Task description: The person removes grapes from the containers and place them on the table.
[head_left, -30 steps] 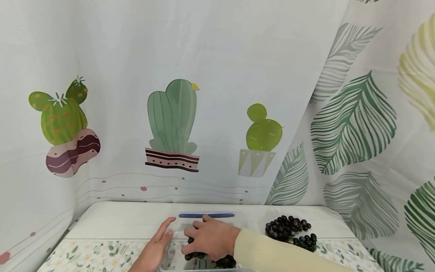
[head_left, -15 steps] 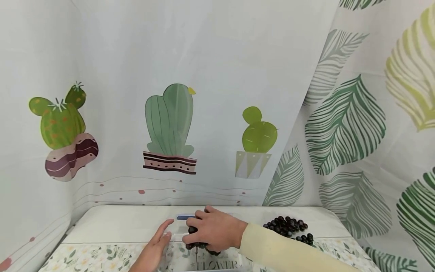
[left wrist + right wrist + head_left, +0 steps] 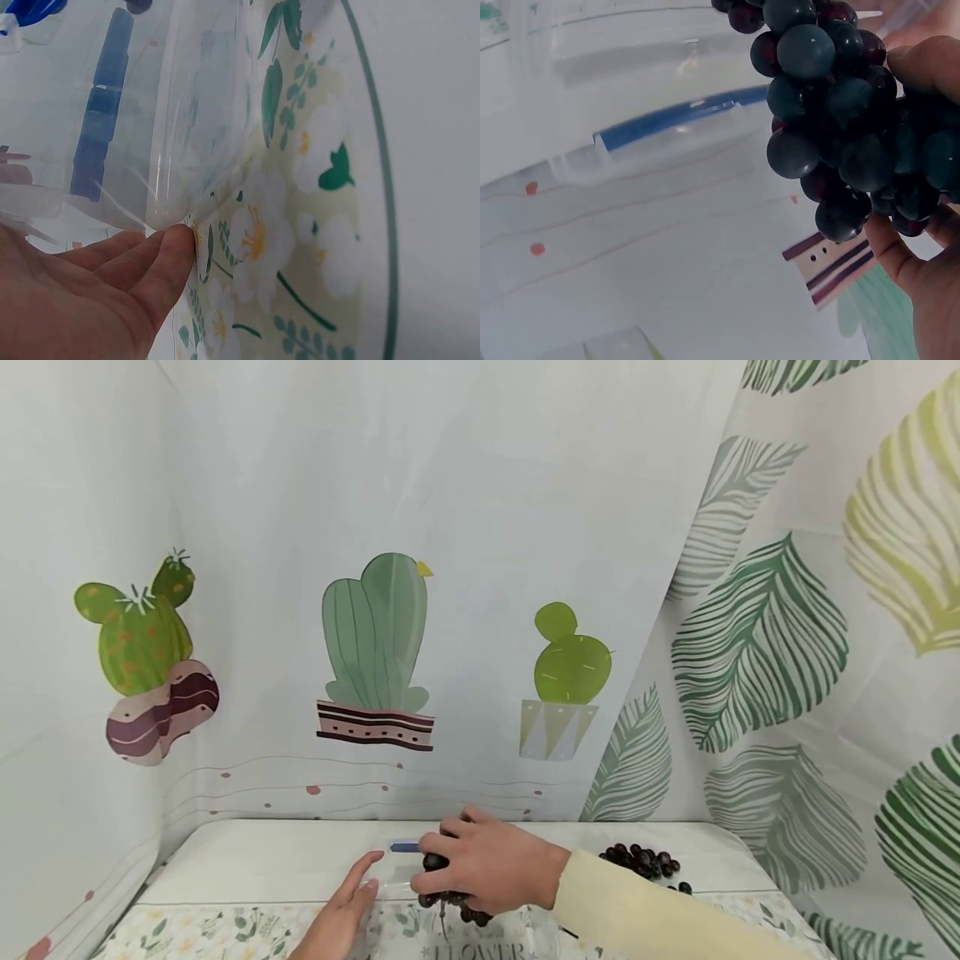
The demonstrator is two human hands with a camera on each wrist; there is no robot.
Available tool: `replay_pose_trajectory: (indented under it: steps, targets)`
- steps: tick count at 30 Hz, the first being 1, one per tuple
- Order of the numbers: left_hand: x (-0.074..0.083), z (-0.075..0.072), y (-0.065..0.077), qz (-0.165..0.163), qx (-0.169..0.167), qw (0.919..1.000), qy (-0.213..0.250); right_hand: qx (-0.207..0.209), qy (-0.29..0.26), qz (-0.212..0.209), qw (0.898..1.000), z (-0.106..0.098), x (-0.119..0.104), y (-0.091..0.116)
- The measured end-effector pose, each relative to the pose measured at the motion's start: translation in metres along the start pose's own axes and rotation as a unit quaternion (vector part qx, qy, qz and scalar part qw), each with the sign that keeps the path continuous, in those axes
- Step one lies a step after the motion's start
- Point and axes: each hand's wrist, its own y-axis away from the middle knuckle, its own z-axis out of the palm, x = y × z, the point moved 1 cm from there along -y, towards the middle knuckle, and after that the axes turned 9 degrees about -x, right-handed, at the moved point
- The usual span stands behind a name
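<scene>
My right hand (image 3: 498, 867) grips a bunch of dark grapes (image 3: 437, 862) over a clear plastic box, its blue clip (image 3: 405, 847) showing at the far side. In the right wrist view the bunch (image 3: 847, 127) hangs from thumb and fingers, with the box's blue edge clip (image 3: 682, 118) behind it. At the box's left side is my left hand (image 3: 339, 917), thumb and fingers apart. The left wrist view shows its fairly straight fingers (image 3: 169, 262) touching the lower corner of the clear box (image 3: 202, 120). The right hand and grapes hide part of the box.
More dark grapes (image 3: 641, 860) lie on the table to the right, partly behind the right sleeve (image 3: 637, 897). A flower-patterned cloth (image 3: 225, 931) covers the table's near part. Behind stands a curtain (image 3: 480, 527) printed with cacti and leaves.
My right hand has lifted the grapes up from the box and shifted slightly right. Lettering below the box now shows where grapes were. The left hand has hardly moved.
</scene>
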Motion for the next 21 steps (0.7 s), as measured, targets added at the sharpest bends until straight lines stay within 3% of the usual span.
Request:
replay_pose_trajectory:
  steps: [6,12,14,21]
  targets:
    - [0.003,0.001,0.006,0.001,0.010,0.9998,0.015,0.031,0.011,0.008,0.999,-0.011,0.008,0.014]
    - [0.052,0.017,0.037,-0.004,0.030,0.9995,-0.012,0.042,-0.001,0.022,0.999,-0.019,0.015,0.029]
    - [0.054,0.018,0.039,-0.002,0.027,0.9996,-0.007,0.034,-0.010,0.026,0.999,-0.021,0.017,0.034]
    - [-0.008,-0.001,-0.002,0.009,0.018,0.9998,0.006,0.031,-0.013,0.033,0.999,-0.025,0.023,0.047]
